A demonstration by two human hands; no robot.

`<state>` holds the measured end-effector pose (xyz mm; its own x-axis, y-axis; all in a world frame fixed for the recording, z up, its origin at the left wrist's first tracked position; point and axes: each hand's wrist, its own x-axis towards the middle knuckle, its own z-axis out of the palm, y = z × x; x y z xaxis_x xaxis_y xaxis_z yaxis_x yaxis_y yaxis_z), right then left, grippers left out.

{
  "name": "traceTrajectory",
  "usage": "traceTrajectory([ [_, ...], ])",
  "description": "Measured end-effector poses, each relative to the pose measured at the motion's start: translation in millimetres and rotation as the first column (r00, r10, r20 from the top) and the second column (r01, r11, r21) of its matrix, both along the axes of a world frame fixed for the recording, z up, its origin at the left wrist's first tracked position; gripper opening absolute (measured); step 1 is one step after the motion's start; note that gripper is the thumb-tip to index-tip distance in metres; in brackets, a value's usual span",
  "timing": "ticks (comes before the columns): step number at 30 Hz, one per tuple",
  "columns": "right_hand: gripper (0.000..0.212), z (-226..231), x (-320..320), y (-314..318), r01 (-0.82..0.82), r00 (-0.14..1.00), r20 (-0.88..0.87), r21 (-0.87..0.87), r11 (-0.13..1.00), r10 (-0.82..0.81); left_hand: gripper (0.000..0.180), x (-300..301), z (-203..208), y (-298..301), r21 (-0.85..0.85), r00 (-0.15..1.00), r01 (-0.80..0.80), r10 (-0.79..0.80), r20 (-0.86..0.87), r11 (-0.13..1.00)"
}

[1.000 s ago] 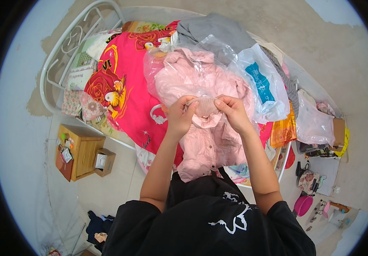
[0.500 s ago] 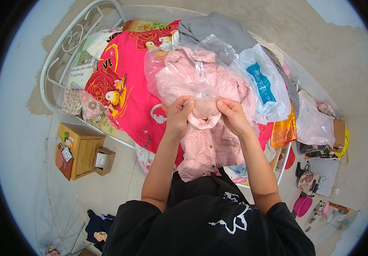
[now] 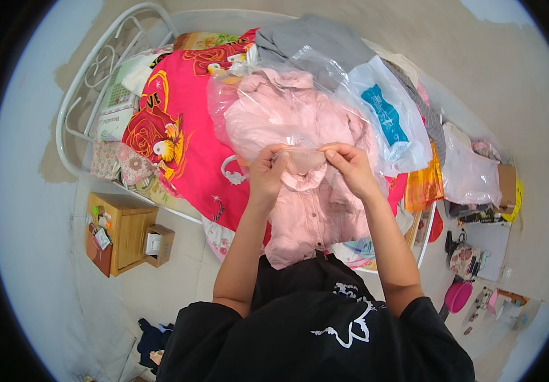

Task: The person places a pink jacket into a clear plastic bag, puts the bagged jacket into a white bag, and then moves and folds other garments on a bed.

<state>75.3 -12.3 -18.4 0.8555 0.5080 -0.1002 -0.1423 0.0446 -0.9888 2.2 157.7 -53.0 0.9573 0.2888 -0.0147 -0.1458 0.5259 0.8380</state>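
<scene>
A pale pink padded jacket, with buttons down its front, lies on the bed before me. Clear plastic covers its upper part. Near the jacket's middle, a thin, pale ribbed cuff is stretched flat above a round pink opening. My left hand pinches one end of the cuff's upper edge between thumb and fingers. At the other end, my right hand pinches it the same way. Whether some clear plastic is also caught in the fingers cannot be made out.
A bright pink printed blanket spreads to the left, grey cloth behind. A white plastic bag lies right of the jacket. The white metal bed frame curves at far left, above a wooden cabinet and a small cardboard box.
Both hands keep their pinch, and the ribbed cuff between them looks smoother and more stretched. My view has shifted slightly, moving the bed and things around it in the picture.
</scene>
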Motion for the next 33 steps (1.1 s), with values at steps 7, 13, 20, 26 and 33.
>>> traceTrajectory([
  [7, 0.028, -89.0, -30.9, -85.7, 0.224, 0.792, 0.558, -0.643, 0.732, 0.248, 0.015, -1.4, -13.6, -8.2, 0.340, 0.979, -0.165, 0.195, -0.055, 0.926],
  [13, 0.049, -105.6, -68.4, -98.3, 0.500, 0.582, 0.630, -0.776, 0.385, 0.513, 0.016, 7.9, -35.6, -16.9, 0.409, 0.979, -0.151, 0.192, -0.061, 0.900],
  [20, 0.031, -139.6, -27.4, -127.6, 0.522, 0.770, 0.638, -0.643, 0.561, 0.014, 0.016, 20.8, -45.0, -20.6, 0.495, 0.975, -0.062, 0.159, -0.157, 0.867],
  [26, 0.021, -138.4, 9.5, -151.5, 0.508, 0.860, 0.156, -0.366, 0.780, -0.486, 0.017, 26.1, -53.3, -31.0, 0.560, 0.989, -0.041, 0.112, -0.093, 0.827],
  [33, 0.017, -117.6, 11.7, -152.0, 0.550, 0.812, -0.210, -0.035, 0.835, -0.544, 0.015, 22.8, -62.0, -34.7, 0.567, 0.983, 0.058, 0.052, -0.176, 0.822],
])
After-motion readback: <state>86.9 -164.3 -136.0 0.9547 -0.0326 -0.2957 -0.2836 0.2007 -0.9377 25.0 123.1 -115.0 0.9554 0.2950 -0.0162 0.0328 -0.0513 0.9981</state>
